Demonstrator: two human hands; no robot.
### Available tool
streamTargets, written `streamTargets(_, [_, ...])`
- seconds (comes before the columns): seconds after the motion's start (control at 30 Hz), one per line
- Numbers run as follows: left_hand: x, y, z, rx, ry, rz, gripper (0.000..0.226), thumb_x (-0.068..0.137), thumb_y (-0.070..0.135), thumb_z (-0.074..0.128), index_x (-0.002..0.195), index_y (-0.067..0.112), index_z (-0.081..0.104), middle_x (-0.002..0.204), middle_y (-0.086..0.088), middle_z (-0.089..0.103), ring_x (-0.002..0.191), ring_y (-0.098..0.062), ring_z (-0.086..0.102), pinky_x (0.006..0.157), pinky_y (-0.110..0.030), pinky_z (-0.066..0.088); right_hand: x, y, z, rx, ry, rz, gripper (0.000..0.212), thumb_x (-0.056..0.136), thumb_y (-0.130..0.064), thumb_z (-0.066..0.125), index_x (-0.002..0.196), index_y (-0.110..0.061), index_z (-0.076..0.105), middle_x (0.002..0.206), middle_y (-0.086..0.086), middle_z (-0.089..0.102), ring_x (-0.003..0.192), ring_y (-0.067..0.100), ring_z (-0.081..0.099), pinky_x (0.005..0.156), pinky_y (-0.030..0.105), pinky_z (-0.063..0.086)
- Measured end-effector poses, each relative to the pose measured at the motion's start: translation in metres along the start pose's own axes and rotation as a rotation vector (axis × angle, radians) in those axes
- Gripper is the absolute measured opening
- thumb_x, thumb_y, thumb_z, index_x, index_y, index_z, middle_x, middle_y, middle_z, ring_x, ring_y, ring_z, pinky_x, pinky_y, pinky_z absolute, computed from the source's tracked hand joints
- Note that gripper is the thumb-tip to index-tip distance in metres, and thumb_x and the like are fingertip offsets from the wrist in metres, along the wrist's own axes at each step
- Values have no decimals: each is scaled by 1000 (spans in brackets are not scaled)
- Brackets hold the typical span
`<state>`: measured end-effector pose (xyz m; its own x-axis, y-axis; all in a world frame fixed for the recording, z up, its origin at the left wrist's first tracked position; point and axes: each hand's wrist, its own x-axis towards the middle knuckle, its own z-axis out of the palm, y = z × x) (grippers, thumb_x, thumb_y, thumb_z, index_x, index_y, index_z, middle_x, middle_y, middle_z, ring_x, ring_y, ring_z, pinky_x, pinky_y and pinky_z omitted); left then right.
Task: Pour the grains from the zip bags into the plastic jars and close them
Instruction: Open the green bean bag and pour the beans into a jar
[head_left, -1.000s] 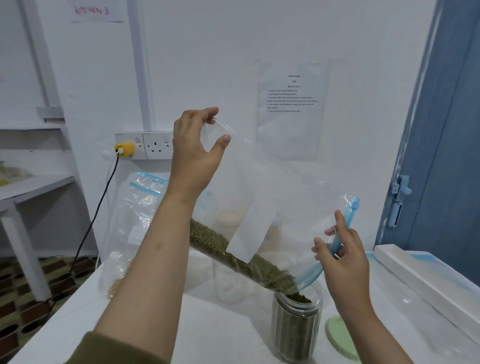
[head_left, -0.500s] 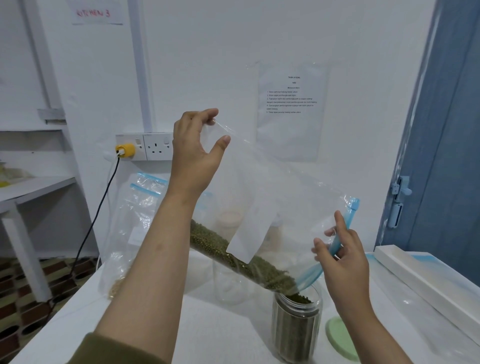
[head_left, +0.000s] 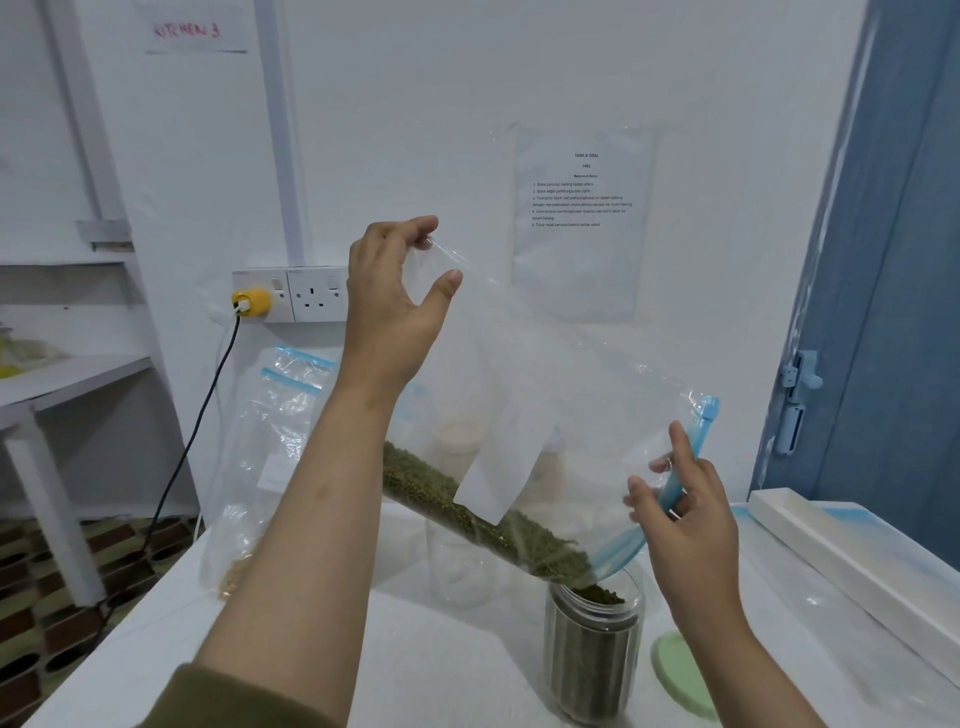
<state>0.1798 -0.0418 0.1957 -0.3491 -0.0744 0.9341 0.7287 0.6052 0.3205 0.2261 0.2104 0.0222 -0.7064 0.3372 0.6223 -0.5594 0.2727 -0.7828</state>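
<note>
Zip bag (head_left: 561, 395) – clear, crinkly, tilted, green grains (head_left: 467, 512) entering ribbed jar (head_left: 592, 660)

The left hand (head_left: 395, 306) is held up high, above and to the left of the jar (head_left: 592, 654). Its arm reaches up from the bottom of the picture, with an olive green sleeve (head_left: 223, 701) low down near the elbow. The fingers curl over and pinch a corner of the zip bag (head_left: 545, 415), and the thumb points out to the side. The right hand (head_left: 685, 514) is lower, just above the jar and a little to its right. Its fingers and thumb hold the blue strip at the bag's open end, with one finger pointing up. The right forearm is bare.
</note>
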Motion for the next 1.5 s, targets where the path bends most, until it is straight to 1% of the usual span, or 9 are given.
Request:
streamTargets(0.1, [0, 0, 1, 6, 9, 7, 44, 88, 22, 68, 129, 15, 57, 113, 6, 51, 117, -16, 47, 101, -15, 34, -1, 0, 0, 16, -2, -8, 65, 94, -12, 63, 143, -47, 39, 102, -8, 53, 92, 31, 63, 85, 35, 56])
streamTargets(0.47, [0, 0, 0, 14, 0, 11, 43, 89, 21, 69, 130, 16, 56, 114, 6, 51, 117, -13, 46, 99, -10, 32, -1, 0, 0, 17, -5, -3, 64, 94, -13, 63, 143, -46, 39, 101, -9, 52, 91, 31, 63, 86, 35, 56])
streamTargets(0.7, [0, 1, 1, 18, -1, 13, 43, 89, 22, 68, 129, 16, 56, 113, 6, 51, 117, -14, 46, 99, -10, 32, -1, 3, 0, 17, 3, -5, 64, 94, -13, 63, 144, -44, 38, 101, -11, 51, 93, 29, 63, 84, 28, 54])
streamTargets(0.97, [1, 2, 1, 8, -5, 15, 43, 89, 23, 68, 130, 16, 56, 114, 6, 51, 118, -15, 46, 101, -17, 36, -1, 2, 0, 6, 16, 5, 64, 94, -14, 63, 145, -43, 39, 101, -11, 52, 91, 29, 63, 86, 34, 56])
streamTargets(1.13, [1, 2, 1, 2, -2, 14, 43, 89, 22, 68, 130, 16, 56, 113, 6, 51, 117, -14, 46, 100, -15, 35, -2, -1, 1, -6, 25, 9, 63, 94, -13, 63, 145, -42, 39, 101, -11, 52, 90, 30, 62, 85, 36, 57])
streamTargets(1.27, [0, 2, 2, -1, 0, 14, 43, 89, 22, 68, 130, 15, 56, 113, 6, 51, 117, -15, 46, 101, -17, 35, -2, -2, 1, -34, 42, -3, 63, 94, -15, 63, 145, -43, 39, 103, -11, 51, 91, 23, 62, 83, 29, 57])
streamTargets(1.37, [0, 3, 2, 0, 0, 16, 43, 89, 22, 68, 130, 16, 56, 113, 6, 51, 118, -16, 47, 103, -23, 38, -4, -4, 2, -77, 81, -12, 59, 94, -14, 64, 144, -36, 44, 113, -5, 45, 97, 1, 57, 78, 8, 50])
streamTargets(1.4, [0, 3, 2, 0, 0, 17, 43, 89, 23, 68, 130, 16, 56, 113, 6, 51, 118, -16, 47, 103, -25, 39, -4, -3, 3, -84, 94, -10, 57, 93, -14, 65, 144, -34, 46, 116, -4, 41, 100, -2, 55, 78, 5, 48])
streamTargets(1.5, [-1, 3, 2, 0, -4, 23, 43, 89, 23, 68, 130, 15, 56, 113, 6, 52, 118, -17, 47, 103, -26, 39, -5, 0, 5, -179, 145, -40, 56, 89, -18, 70, 141, -28, 52, 120, -7, 32, 105, 8, 47, 87, 10, 42])
